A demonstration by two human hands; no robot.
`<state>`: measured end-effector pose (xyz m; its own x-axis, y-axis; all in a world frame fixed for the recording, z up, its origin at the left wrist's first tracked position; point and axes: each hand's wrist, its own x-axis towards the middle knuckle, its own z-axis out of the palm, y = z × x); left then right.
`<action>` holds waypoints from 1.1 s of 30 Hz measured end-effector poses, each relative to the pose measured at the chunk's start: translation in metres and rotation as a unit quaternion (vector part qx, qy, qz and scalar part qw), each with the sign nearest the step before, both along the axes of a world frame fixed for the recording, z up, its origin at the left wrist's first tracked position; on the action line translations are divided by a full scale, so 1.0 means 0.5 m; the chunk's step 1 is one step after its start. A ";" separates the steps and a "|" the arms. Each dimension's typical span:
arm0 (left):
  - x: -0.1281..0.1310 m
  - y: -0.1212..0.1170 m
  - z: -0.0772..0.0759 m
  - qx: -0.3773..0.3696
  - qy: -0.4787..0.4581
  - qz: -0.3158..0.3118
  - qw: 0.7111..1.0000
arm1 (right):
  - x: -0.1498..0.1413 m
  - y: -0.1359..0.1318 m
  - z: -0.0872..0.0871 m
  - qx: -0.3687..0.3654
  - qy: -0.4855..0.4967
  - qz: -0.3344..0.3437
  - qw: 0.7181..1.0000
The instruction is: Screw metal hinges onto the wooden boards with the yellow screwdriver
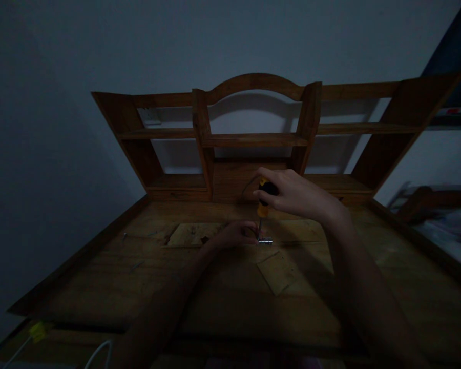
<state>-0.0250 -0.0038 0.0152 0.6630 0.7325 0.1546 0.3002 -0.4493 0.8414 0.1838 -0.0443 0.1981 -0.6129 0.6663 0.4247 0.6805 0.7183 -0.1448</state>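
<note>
A screwdriver (263, 210) with a yellow and black handle stands nearly upright in my right hand (288, 192), whose fingers close round the handle from above. Its shaft points down to a small shiny metal piece (266, 240) on the wooden surface; the dim light hides what kind of fitting it is. My left hand (236, 234) pinches at the left end of this piece, beside the screwdriver tip. Behind my left hand lies a pale wooden strip (192, 233) with a rough, broken left end. A squarish flat wood piece (277, 272) rests nearer to me.
Several small screws or nails, one standing (125, 236), are on the left of the desk top (111, 277). A wooden shelf unit (253, 139) rises at the back against the wall. A yellow object (37, 331) with a white cord is at the lower left.
</note>
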 end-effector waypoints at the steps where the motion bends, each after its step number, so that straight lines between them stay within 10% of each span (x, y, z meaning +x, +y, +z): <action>1: 0.000 -0.001 0.001 0.001 -0.001 -0.001 1.000 | 0.000 0.001 -0.001 0.005 -0.001 -0.008 1.000; 14: 0.001 0.004 -0.009 -0.022 -0.029 0.001 0.999 | -0.009 -0.005 0.000 -0.017 0.011 0.020 1.000; 24: -0.001 0.005 -0.010 0.008 -0.032 -0.016 0.999 | -0.009 0.001 -0.005 0.062 -0.047 -0.106 0.991; 33: -0.003 0.009 -0.015 0.019 -0.024 -0.013 0.999 | -0.012 -0.005 0.001 0.013 -0.008 -0.009 1.000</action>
